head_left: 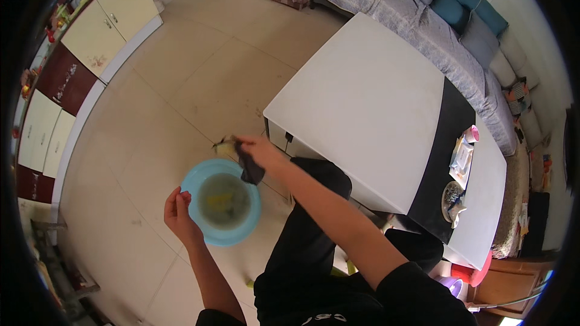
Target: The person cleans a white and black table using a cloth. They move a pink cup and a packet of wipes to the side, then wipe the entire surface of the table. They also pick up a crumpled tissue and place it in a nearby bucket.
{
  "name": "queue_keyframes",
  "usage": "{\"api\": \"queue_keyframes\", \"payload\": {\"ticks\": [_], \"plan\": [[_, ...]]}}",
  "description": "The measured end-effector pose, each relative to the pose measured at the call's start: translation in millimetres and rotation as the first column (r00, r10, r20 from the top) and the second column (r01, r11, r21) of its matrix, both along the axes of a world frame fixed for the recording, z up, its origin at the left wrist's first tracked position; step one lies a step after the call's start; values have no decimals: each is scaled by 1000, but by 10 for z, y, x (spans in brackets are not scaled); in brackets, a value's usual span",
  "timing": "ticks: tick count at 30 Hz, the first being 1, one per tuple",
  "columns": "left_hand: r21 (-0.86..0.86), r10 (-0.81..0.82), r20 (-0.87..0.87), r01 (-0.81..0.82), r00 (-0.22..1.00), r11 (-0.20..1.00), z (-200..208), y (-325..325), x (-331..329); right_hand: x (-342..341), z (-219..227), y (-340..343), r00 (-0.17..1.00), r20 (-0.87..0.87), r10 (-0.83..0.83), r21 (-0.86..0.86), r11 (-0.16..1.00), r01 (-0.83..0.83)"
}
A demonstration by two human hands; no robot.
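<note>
A light blue round basin (192,172) stands on the floor in front of me, holding cloudy greyish water (232,212). Something yellow (220,199) shows in that water, its shape unclear. Above the basin's far rim, my right hand (263,152) is closed round a dark grey cloth (251,170), one part of which hangs down. A yellowish piece with dark edges (225,146) sticks out to the left of those fingers; whether it belongs to the cloth I cannot tell. Beside the basin's left rim, my left hand (180,210) has its fingers curled together, and whatever they may hold is hidden.
A white table with a black stripe (362,108) stands close on my right, bearing a pink cup (472,133), a tray (462,160) and a patterned dish (448,199). A covered sofa (386,9) is behind it. Cream and dark red cabinets (112,18) line the left.
</note>
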State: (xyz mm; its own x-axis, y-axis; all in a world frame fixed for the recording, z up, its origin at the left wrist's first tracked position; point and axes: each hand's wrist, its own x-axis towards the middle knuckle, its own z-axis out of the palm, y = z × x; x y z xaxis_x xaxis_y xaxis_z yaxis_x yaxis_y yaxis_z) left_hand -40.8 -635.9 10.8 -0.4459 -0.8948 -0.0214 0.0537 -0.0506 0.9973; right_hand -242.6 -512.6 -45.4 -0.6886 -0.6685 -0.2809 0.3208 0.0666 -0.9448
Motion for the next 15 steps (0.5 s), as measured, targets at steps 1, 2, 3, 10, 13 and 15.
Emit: {"api": "queue_keyframes", "payload": {"ticks": [1, 2, 3, 10, 13, 15], "plan": [[20, 5, 2, -5, 1000, 1000, -50, 3, 22, -106, 173, 158, 972, 236, -16, -76, 997, 35], [37, 13, 6, -13, 1000, 999, -134, -18, 63, -136, 519, 314, 913, 394, -109, -85, 984, 155], [50, 13, 3, -13, 1000, 999, -176, -24, 81, -176, 826, 446, 820, 537, -197, -79, 956, 281], [49, -47, 0, 47, 999, 998, -148, 83, -20, -950, 635, 1751, 624, -762, -173, 247, 813, 528], [46, -88, -17, 89, 996, 995, -218, 62, -76, -1078, 365, 2537, 530, -844, 86, 502, 477, 722], [76, -96, -6, 96, 995, 992, -249, 83, -129, -1118, -210, 2845, 312, -867, 389, 462, 391, 796]]}}
